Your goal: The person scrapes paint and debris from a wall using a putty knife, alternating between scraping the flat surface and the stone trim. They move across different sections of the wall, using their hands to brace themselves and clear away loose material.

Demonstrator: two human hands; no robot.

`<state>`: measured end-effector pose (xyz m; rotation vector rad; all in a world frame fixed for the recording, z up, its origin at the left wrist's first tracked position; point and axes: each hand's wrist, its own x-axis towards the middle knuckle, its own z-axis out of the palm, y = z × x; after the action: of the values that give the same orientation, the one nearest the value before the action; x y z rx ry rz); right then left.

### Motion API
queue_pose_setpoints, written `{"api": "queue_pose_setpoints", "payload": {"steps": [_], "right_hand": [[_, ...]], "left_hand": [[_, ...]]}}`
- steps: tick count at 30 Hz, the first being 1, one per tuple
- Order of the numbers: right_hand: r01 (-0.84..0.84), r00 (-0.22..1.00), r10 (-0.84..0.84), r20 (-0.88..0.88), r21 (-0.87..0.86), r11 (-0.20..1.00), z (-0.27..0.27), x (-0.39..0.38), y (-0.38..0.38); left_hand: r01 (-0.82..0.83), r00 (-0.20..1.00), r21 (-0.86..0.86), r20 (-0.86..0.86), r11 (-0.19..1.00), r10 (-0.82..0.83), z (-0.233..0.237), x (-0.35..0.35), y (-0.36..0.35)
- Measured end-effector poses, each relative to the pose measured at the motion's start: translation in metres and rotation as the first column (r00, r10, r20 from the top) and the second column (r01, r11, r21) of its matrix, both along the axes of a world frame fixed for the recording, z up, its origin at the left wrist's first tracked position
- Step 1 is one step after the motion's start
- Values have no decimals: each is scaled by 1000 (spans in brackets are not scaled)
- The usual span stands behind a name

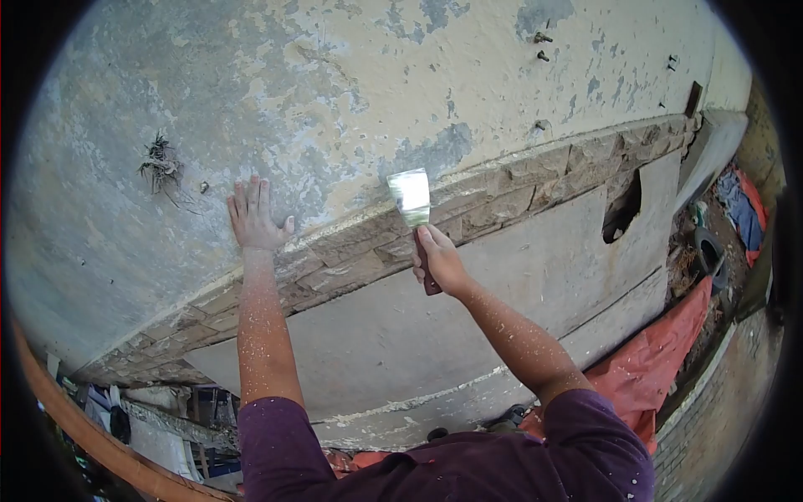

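My left hand point(258, 216) lies flat on the wall point(192, 251), fingers spread and pointing up, just above the stone ledge. In my right hand point(442, 258) is a scraper point(411, 197), gripped by its dark handle. Its wide, shiny metal blade points up at the wall near the top of the ledge, below a grey bare patch point(439, 149). Whether the blade touches the wall I cannot tell. Around both hands the pale yellow paint is flaked, with grey showing through. Pale flecks cover both forearms.
A rough stone ledge point(493, 184) crosses the wall, with a smooth panel below it. The panel has a hole point(623, 209) at right. Bolts point(542, 38) and a dry tuft point(159, 163) stick out. A red tarp point(652, 360) and a tire point(709, 251) lie lower right.
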<state>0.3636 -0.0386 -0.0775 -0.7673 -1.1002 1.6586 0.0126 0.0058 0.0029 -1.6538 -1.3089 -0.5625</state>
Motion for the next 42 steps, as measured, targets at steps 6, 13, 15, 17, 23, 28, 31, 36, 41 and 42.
{"api": "queue_pose_setpoints", "payload": {"steps": [6, 13, 15, 17, 23, 28, 31, 36, 41, 42], "right_hand": [[222, 921, -295, 256, 280, 934, 4, -48, 44], [207, 927, -285, 242, 303, 930, 33, -51, 47], [212, 926, -304, 222, 362, 908, 51, -53, 55], [183, 954, -254, 162, 357, 916, 118, -45, 50], [211, 965, -238, 112, 210, 955, 132, -39, 42], [214, 966, -226, 127, 102, 971, 92, -41, 25], [161, 980, -172, 103, 106, 981, 145, -36, 40], [252, 942, -302, 148, 281, 926, 81, -56, 65], [205, 969, -230, 86, 232, 951, 144, -51, 41], [216, 970, -237, 53, 257, 942, 179, -48, 49]], "left_hand": [[47, 999, 36, -9, 998, -47, -2, -3, 2], [66, 998, 33, 5, 997, -66, -3, -4, 1], [85, 996, 55, 0, 995, -85, -2, -4, 2], [72, 997, 32, 11, 997, -72, -1, -3, 1], [61, 998, -3, 33, 998, -61, -3, -3, -1], [45, 999, -27, 3, 999, -45, 0, 0, -7], [32, 999, -28, -1, 999, -32, 6, -1, -1], [48, 998, -24, 40, 999, -47, -1, -2, 0], [68, 998, 2, 16, 998, -69, 1, -4, 0], [81, 996, 18, 20, 997, -82, 0, -4, 1]]}}
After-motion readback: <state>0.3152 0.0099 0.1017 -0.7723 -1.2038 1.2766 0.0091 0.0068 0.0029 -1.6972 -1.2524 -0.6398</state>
